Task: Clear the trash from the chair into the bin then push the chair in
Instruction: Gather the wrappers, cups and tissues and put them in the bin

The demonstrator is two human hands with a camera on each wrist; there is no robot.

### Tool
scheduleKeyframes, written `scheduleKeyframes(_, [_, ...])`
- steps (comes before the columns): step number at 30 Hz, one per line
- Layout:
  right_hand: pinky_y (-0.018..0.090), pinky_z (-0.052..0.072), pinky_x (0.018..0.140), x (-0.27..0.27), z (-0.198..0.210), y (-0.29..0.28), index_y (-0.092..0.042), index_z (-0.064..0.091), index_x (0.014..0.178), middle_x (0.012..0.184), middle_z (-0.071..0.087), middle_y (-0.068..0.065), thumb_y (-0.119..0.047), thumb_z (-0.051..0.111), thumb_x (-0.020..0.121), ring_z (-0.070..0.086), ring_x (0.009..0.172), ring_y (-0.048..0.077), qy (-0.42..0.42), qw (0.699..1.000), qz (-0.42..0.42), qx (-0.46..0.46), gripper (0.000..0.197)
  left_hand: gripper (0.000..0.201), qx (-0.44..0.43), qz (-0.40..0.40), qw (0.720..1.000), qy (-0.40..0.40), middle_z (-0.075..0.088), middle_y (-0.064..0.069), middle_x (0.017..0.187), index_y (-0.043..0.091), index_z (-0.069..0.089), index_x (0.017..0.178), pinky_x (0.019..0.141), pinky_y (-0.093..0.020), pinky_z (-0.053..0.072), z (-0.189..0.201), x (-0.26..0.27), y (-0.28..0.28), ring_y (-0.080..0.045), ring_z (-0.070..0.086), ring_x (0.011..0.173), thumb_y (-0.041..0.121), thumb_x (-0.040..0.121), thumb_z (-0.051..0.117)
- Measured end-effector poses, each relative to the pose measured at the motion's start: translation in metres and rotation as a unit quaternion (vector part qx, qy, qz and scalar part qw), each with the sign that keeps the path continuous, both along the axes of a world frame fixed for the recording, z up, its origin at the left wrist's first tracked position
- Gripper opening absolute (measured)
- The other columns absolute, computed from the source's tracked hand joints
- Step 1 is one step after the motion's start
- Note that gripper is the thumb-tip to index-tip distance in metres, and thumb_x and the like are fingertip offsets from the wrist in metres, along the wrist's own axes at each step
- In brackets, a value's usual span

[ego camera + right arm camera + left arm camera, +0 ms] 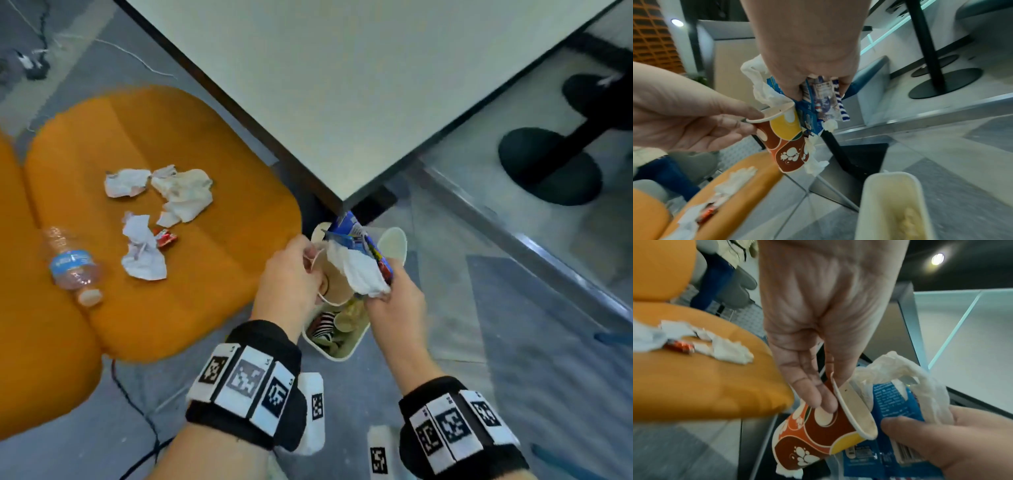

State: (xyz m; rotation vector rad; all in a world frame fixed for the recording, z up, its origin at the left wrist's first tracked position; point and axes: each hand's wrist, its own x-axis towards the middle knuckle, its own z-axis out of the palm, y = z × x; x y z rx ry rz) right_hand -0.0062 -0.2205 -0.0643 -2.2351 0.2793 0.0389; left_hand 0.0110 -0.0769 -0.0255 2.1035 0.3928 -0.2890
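Nearest, wristbands with printed markers on both forearms. Left hand pinching the rim of a paper cup, thumb inside, fingers on the outer wall. Right hand clenched round a bundle: blue wrapper and a white tissue bunched together. Both loads held right over the bin, which stands on the floor just beside the chair's front corner and under the table corner. Already in the bin: some trash, including a striped piece and a pale round item; details unclear.

Judged from this: partway through the clearing. One two-handed load poised for dropping, not yet let go.

Farther off, still on the orange seat: a plastic bottle lying on its side near the seat back, a crumpled tissue with a small red wrapper touching it, and two more tissue wads beyond. So at least one more trip needed, probably two.

Chair standing out from the table, seat fully clear of the tabletop edge; pushing in not yet begun. Beyond, black pedestal bases across a floor strip.
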Motion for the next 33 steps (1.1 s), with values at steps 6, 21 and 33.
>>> scheduleKeyframes(6, [0.038, 0.053, 0.069, -0.022, -0.085, -0.057, -0.034, 0.055, 0.107, 0.089, 0.071, -0.001, -0.026, 0.060, 0.077, 0.064, 0.082, 0.028, 0.117, 0.991, -0.067, 0.014, 0.031, 0.025, -0.018, -0.026, 0.995, 0.098, 0.067, -0.006, 0.094, 0.033, 0.051, 0.074, 0.072, -0.053, 0.060, -0.091, -0.017, -0.060, -0.034, 0.070, 0.079, 0.012, 0.086, 0.058])
scheduleKeyframes(21, [0.041, 0.031, 0.102, 0.023, -0.248, -0.038, -0.016, 0.041, 0.130, 0.130, 0.052, 0.007, -0.019, 0.061, 0.082, 0.044, 0.121, 0.031, 0.114, 0.897, 0.247, -0.347, 0.052, 0.026, -0.011, 0.008, 0.982, 0.188, 0.060, -0.001, 0.079, 0.018, 0.052, 0.076, 0.074, -0.039, 0.054, -0.278, -0.001, -0.054, -0.024, 0.060, 0.080, -0.004, 0.089, 0.051])
scheduleKeyframes(33, [0.045, 0.055, 0.073, 0.009, -0.088, 0.009, -0.015, 0.065, 0.110, 0.105, 0.068, 0.011, -0.018, 0.080, 0.061, 0.066, 0.088, 0.034, 0.065, 0.912, 0.248, -0.321, 0.051, 0.014, 0.136, 0.066, 0.982, 0.112, 0.065, 0.000, 0.103, 0.026, 0.055, 0.106, 0.080, -0.038, 0.051, -0.092, -0.014, 0.008, -0.029, 0.062, 0.096, 0.026, 0.094, 0.047])
